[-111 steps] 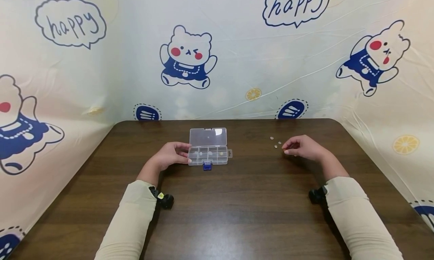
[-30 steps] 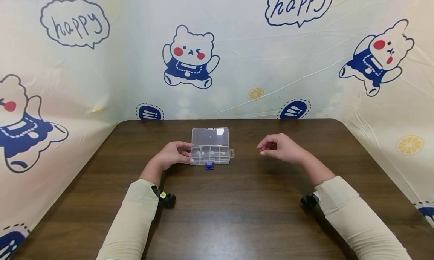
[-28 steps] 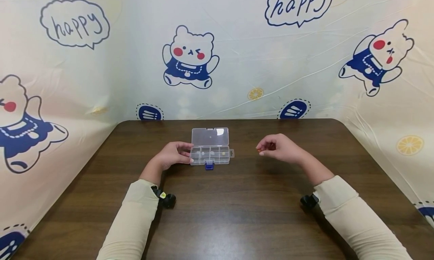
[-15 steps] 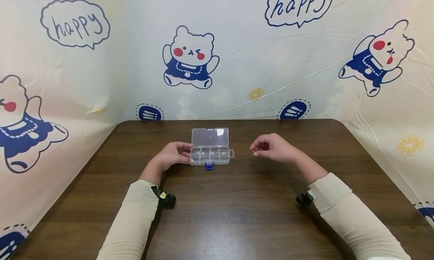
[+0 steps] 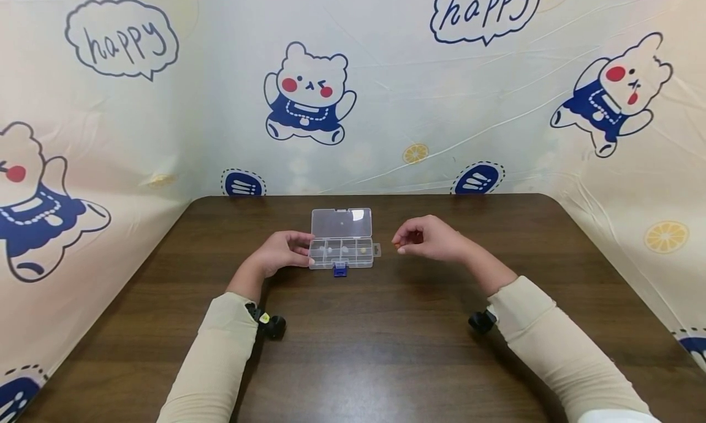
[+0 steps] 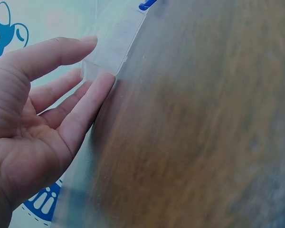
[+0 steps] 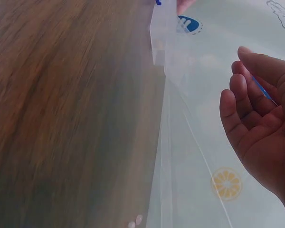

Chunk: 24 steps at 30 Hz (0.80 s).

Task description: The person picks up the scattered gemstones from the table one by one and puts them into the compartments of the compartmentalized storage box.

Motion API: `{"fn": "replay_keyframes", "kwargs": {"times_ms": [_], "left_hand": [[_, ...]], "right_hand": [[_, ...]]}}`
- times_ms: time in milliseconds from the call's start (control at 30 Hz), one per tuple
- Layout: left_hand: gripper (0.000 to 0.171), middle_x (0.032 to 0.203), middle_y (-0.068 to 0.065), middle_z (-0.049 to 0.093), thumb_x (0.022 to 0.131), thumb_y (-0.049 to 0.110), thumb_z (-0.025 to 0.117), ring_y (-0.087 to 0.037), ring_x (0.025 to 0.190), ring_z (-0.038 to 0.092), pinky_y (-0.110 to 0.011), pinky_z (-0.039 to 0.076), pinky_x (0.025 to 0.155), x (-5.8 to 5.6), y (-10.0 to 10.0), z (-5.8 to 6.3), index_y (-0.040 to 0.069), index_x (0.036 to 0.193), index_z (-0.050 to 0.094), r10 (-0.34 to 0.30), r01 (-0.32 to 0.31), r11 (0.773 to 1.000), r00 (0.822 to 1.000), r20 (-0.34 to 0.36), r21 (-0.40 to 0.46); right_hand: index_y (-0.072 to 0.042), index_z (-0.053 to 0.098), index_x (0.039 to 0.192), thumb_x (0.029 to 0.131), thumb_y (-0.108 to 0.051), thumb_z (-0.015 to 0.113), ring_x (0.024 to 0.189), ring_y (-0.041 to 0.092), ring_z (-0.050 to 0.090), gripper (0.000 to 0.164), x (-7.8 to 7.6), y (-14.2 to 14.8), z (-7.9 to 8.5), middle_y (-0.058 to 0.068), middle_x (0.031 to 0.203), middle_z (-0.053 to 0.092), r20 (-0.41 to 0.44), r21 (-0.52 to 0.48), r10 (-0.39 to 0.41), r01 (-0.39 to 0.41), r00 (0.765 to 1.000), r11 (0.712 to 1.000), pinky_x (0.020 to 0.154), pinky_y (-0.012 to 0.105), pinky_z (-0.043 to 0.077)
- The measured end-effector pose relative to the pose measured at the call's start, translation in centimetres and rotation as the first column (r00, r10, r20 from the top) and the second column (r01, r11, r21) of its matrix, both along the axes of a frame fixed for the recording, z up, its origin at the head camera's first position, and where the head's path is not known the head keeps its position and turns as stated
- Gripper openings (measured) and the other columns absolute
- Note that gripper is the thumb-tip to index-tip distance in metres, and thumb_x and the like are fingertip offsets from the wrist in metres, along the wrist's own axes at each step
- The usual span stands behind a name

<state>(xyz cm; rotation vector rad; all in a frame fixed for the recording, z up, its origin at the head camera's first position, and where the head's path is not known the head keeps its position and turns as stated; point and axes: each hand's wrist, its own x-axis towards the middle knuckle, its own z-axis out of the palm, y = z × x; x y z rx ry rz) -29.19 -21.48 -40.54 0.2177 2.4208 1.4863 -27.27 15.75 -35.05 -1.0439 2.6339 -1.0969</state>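
Observation:
A clear plastic compartment box stands on the table with its lid raised at the back and a blue latch in front. Small whitish pieces lie in some compartments, a yellowish piece in the one at the right. My left hand grips the box's left end between thumb and fingers; the left wrist view shows the fingertips at its edge. To the right of the box, above the table, my right hand pinches a small orange piece at its fingertips, too tiny to identify.
Small pale pieces lie on the table, seen at the bottom of the right wrist view; the right hand hides them in the head view. A printed cloth hangs along the table's back edge and both sides.
My right hand has moved left from the loose pale pieces towards the box, carrying the orange piece in its fingertips. The left hand and the box have stayed in place.

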Motion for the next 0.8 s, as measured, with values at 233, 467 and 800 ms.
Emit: {"fn": "replay_keyframes", "kwargs": {"times_ms": [233,467,800], "left_hand": [[0.065,0.128,-0.018,0.058,0.075,0.006,0.084,-0.029,0.103,0.059,-0.032,0.054,0.085,0.0,-0.1,-0.1,0.004,0.134,0.056,-0.005,0.005,1.0,1.0,-0.004,-0.004],[0.065,0.128,-0.018,0.058,0.075,0.006,0.084,-0.029,0.102,0.059,-0.031,0.054,0.085,0.0,-0.1,-0.2,0.004,0.133,0.057,-0.003,0.003,1.0,1.0,-0.005,-0.003],[0.066,0.128,-0.018,0.058,0.074,0.005,0.084,-0.028,0.102,0.06,-0.032,0.054,0.085,0.0,0.0,-0.1,0.003,0.134,0.056,-0.003,0.003,1.0,1.0,-0.001,0.007]], "right_hand": [[-0.009,0.073,0.099,0.086,-0.013,0.076,0.078,0.019,0.057,0.014,-0.4,-1.4,0.0,-0.003,0.086,0.067,0.011,0.002,0.023,-0.023,1.0,1.0,0.072,0.031,0.053],[-0.009,0.073,0.096,0.085,-0.009,0.076,0.076,0.019,0.057,0.011,-0.8,-2.7,-0.3,-0.003,0.083,0.066,0.013,0.008,0.051,-0.051,0.999,0.999,0.07,0.032,0.052],[-0.012,0.071,0.093,0.086,-0.008,0.075,0.076,0.016,0.058,0.009,-1.6,-4.5,-0.8,-0.004,0.082,0.065,0.013,0.039,0.084,-0.085,0.996,0.996,0.071,0.029,0.052]]}}
